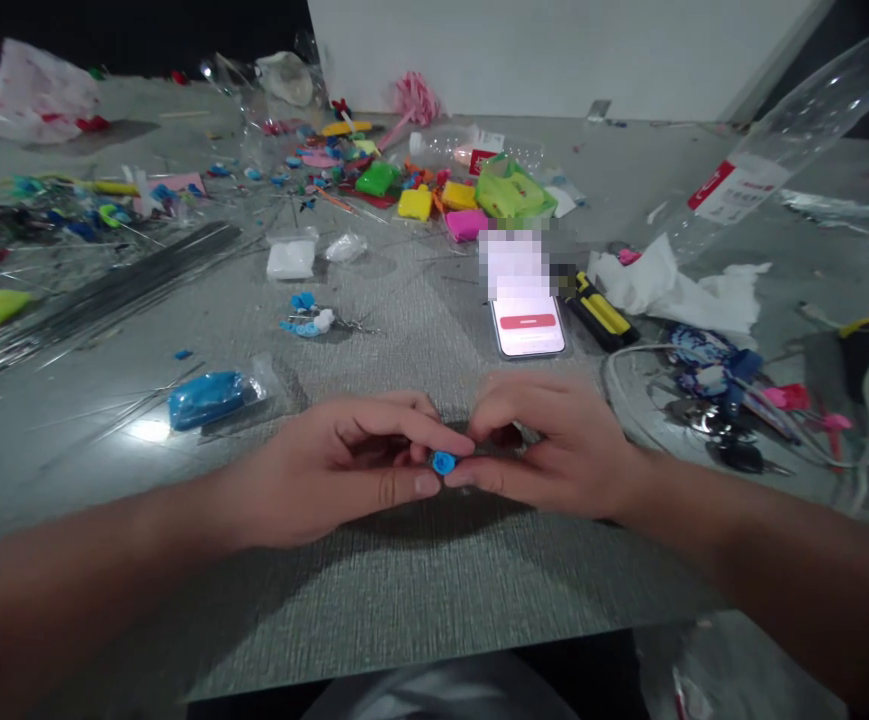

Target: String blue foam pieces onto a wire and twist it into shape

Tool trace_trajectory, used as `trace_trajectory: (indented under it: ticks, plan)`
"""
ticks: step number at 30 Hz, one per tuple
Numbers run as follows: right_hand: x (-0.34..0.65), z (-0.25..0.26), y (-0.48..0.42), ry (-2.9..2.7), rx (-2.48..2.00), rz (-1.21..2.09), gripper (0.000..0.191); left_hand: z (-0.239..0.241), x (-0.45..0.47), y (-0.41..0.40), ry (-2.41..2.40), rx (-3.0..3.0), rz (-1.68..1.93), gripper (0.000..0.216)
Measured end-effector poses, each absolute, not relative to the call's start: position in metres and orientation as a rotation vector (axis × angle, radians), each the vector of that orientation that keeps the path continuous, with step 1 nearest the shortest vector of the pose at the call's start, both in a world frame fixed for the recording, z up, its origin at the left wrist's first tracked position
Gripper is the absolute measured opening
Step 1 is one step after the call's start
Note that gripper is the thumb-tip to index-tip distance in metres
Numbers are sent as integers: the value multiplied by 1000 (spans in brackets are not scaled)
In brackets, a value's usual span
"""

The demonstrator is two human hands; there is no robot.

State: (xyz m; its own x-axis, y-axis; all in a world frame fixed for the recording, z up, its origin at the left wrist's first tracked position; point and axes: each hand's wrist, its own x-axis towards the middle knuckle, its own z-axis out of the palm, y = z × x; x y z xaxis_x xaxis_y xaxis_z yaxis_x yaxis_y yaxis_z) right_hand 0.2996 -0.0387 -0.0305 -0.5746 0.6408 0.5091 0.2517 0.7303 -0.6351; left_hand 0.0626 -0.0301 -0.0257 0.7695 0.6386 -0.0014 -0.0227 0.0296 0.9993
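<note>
your left hand (344, 455) and right hand (554, 450) met just inside the bench's (419, 590) near edge, fingers of both pinching a small blue piece (443, 462) between them. bare bench lay open around your hands. to the left, a clear bag (216, 395) held blue clay; a phone (528, 322) lay just beyond.
</note>
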Motion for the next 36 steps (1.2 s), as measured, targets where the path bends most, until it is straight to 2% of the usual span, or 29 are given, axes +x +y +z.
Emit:
trace_trajectory:
  ticks: [8,13,17,24,28,31,36]
  plan:
    - [297,-24,-49,-2185,-720,274,19,-32,59,-33,505,1272,529,24]
    - [295,-24,-49,-2214,-675,185,19,-35,60,-34,545,1193,566,20]
    - [291,-29,-47,-2244,-691,136,14,-41,61,-33,537,1116,662,29]
    - [289,-34,-43,-2228,-712,158,24,-40,61,-32,633,1174,703,49]
    - [289,-32,-39,-2143,-706,216,18,-27,56,-14,788,1560,622,52]
    - [290,-32,-35,-2038,-765,311,14,-23,48,10,1088,2241,666,28]
    - [294,-33,-29,-1919,-878,456,12,-29,33,32,1587,2655,557,47]
